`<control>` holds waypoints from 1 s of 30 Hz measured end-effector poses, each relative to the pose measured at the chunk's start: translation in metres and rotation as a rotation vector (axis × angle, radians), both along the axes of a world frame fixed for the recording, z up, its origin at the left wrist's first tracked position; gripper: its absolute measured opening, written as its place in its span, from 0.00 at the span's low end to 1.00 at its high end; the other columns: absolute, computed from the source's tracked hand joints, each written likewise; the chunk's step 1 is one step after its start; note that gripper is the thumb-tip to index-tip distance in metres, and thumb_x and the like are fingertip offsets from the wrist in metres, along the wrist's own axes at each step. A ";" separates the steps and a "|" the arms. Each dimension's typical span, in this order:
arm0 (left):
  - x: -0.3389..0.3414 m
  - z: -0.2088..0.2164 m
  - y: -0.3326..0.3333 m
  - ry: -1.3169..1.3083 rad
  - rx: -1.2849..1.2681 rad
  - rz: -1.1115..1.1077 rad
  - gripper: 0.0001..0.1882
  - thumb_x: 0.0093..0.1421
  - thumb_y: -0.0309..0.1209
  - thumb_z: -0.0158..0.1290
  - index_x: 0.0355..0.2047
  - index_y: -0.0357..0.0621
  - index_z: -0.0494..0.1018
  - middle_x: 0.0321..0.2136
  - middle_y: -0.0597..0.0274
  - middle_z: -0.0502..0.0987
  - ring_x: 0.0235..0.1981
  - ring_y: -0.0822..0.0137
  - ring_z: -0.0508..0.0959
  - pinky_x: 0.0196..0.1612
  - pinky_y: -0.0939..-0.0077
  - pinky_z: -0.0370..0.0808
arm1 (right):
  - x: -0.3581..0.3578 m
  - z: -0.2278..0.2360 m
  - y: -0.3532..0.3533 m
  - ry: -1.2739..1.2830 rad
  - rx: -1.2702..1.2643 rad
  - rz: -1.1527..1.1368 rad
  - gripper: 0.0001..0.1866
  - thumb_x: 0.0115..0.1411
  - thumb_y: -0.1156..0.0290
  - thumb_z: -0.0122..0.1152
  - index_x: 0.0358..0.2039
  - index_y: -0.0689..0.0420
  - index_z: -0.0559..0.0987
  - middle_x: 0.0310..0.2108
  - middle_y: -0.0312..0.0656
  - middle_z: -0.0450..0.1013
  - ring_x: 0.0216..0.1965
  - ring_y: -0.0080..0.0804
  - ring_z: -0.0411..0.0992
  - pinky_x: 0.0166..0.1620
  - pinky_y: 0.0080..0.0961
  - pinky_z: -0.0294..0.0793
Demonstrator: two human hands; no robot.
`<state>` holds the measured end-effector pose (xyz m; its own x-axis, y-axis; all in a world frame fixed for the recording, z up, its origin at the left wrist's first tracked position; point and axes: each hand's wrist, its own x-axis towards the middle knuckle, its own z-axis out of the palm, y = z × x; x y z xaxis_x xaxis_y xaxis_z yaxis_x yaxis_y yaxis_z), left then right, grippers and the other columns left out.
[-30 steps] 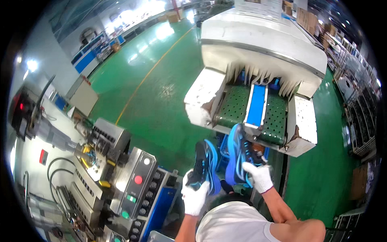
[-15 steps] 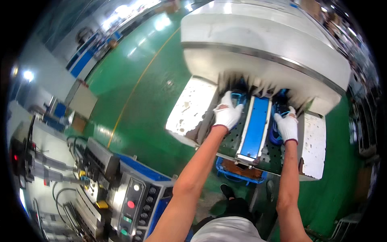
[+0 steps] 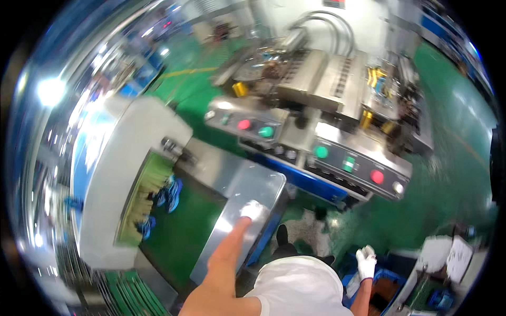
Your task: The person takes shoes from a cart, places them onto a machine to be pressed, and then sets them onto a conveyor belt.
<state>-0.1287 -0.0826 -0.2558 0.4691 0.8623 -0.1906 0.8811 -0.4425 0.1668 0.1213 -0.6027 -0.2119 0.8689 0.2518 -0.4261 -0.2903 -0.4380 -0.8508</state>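
Note:
My left hand (image 3: 254, 210), in a white glove, is over the bare metal tabletop (image 3: 256, 181) beside a white machine. It is smeared by motion, so its fingers do not show clearly. My right hand (image 3: 366, 262), also gloved in white, hangs low at the right above a blue crate (image 3: 391, 275) with a brown bottom. Its fingers stretch out and nothing shows in them. At the left, two dark and blue shoe-like pieces (image 3: 172, 194) sit by the bristle curtain (image 3: 138, 203) in the opening of the white machine (image 3: 110, 176).
Ahead stands a double metal machine (image 3: 327, 84) with hoses and two control panels (image 3: 362, 168) bearing red and green buttons. At the lower right is another white machine end (image 3: 435, 255) with a blue piece (image 3: 440, 299) inside. Green floor (image 3: 453, 137) stretches to the right.
My view has swung from the bristle-curtained machine to the double machine with buttons. Both hands have left the blue pieces; the left is over the metal tabletop, the right over the crate.

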 end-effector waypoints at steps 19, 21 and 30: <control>-0.282 0.053 0.318 -0.185 0.180 0.857 0.30 0.63 0.55 0.53 0.58 0.48 0.73 0.54 0.42 0.77 0.52 0.44 0.80 0.55 0.47 0.74 | 0.068 0.010 0.198 -0.007 -0.668 0.555 0.22 0.57 0.65 0.70 0.48 0.65 0.79 0.36 0.44 0.80 0.26 0.30 0.74 0.28 0.31 0.74; -0.268 0.040 0.310 -0.304 0.311 0.824 0.20 0.63 0.47 0.55 0.49 0.50 0.76 0.46 0.49 0.79 0.42 0.45 0.82 0.46 0.48 0.78 | 0.052 0.016 0.245 -0.076 -0.751 0.737 0.26 0.55 0.54 0.70 0.45 0.65 0.84 0.48 0.56 0.80 0.56 0.48 0.76 0.59 0.40 0.74; -0.193 0.108 0.146 -0.587 0.051 0.157 0.07 0.54 0.29 0.62 0.33 0.44 0.78 0.35 0.53 0.79 0.40 0.50 0.81 0.44 0.56 0.78 | -0.154 0.186 0.542 -0.207 -0.488 1.556 0.43 0.60 0.45 0.65 0.62 0.69 0.71 0.57 0.62 0.74 0.61 0.53 0.72 0.63 0.37 0.70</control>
